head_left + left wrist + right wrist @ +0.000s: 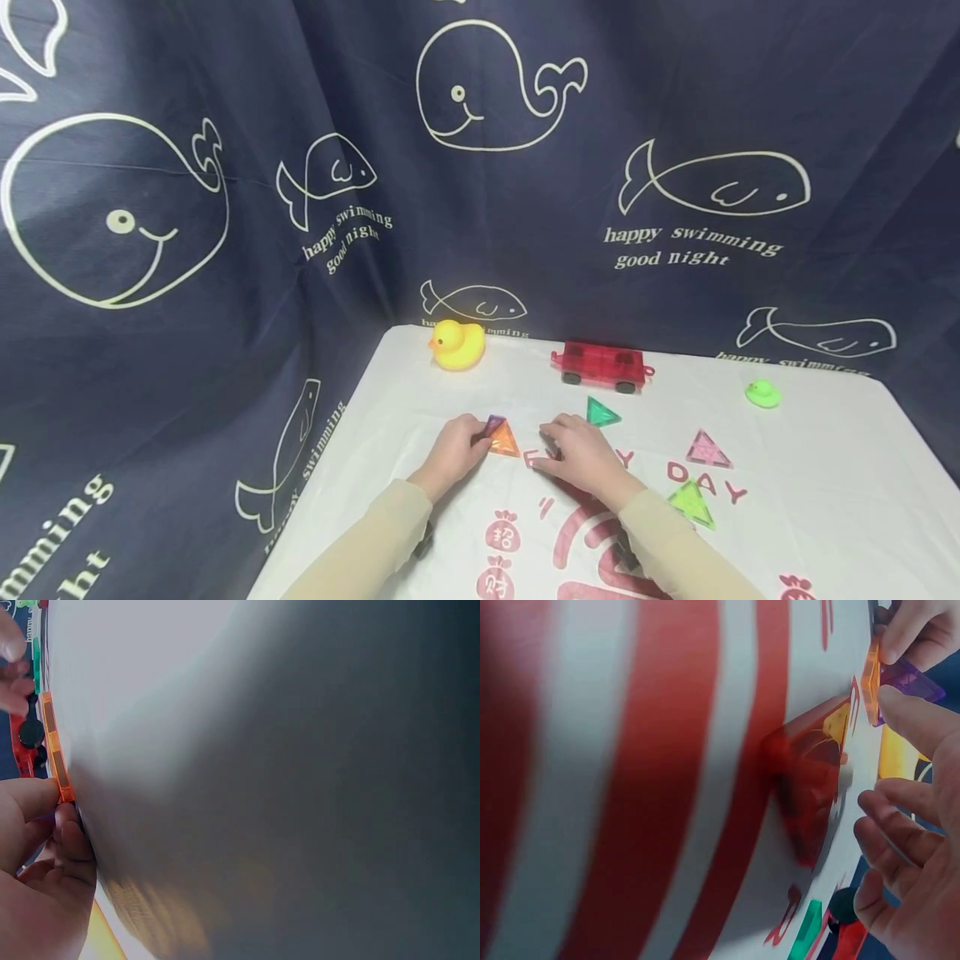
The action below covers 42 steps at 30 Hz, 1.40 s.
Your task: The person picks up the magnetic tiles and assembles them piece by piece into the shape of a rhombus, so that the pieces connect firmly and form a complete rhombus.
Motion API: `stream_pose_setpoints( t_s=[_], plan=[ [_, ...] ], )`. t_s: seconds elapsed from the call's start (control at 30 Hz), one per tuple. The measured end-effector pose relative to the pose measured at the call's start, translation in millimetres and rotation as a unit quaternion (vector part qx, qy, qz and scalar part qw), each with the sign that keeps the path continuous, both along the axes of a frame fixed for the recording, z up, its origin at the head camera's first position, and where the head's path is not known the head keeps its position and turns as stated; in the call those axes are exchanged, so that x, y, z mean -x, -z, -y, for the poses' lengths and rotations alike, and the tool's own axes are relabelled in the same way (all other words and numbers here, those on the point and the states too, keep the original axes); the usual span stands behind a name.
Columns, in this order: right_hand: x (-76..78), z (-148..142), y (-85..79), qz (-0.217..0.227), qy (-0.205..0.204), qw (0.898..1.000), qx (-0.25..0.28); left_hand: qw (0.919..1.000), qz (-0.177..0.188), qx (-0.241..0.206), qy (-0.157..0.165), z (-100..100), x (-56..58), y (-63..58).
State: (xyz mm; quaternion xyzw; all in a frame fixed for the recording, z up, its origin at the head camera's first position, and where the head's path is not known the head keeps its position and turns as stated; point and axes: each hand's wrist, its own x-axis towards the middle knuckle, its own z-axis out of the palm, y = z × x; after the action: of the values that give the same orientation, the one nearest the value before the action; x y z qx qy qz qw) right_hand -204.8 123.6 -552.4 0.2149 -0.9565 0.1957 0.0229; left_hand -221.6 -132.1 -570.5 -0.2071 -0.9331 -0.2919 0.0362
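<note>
My left hand (456, 447) pinches an orange see-through triangle tile (505, 442) at its left edge, with thumb and fingers at its corner. Behind it a purple triangle tile (922, 686) stands against the orange one, partly covered by the fingers. To the right, my right hand (583, 457) is held low over the table, fingers apart and loosely bent, gripping nothing. Below that hand a red see-through tile (810, 784) lies on the cloth, mostly hidden in the head view. Just beyond the right hand lies a dark green triangle tile (602, 412).
A yellow duck (459, 346) and a red wheeled car base (603, 365) stand along the back edge. Farther right are a small green duck (763, 393), a pink triangle tile (708, 450) and a lime triangle tile (693, 505), near my right forearm. A printed white cloth (420, 392) covers the table.
</note>
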Motion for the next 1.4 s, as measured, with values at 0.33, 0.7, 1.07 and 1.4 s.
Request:
stream_pose_setpoints(
  t_s=[0.33,0.7,1.07,1.4],
  plan=[
    [-26.5,-28.2,-2.2,-0.02,0.007,1.0,-0.004,1.0,0.003,-0.006,-0.001,1.6,1.5,2.8],
    [-52.8,-52.4,-1.7,-0.009,0.045,0.999,-0.026,1.0,0.002,0.006,-0.003,1.7,3.7,5.8],
    [-58.8,-51.8,8.4,-0.001,0.069,0.998,-0.006,0.9999,0.011,-0.001,-0.005,0.1,-0.2,1.7],
    [-58.2,-45.1,9.8,0.037,0.096,0.994,0.039,1.0,0.005,0.0,-0.007,-1.0,-1.3,2.1]
  ],
)
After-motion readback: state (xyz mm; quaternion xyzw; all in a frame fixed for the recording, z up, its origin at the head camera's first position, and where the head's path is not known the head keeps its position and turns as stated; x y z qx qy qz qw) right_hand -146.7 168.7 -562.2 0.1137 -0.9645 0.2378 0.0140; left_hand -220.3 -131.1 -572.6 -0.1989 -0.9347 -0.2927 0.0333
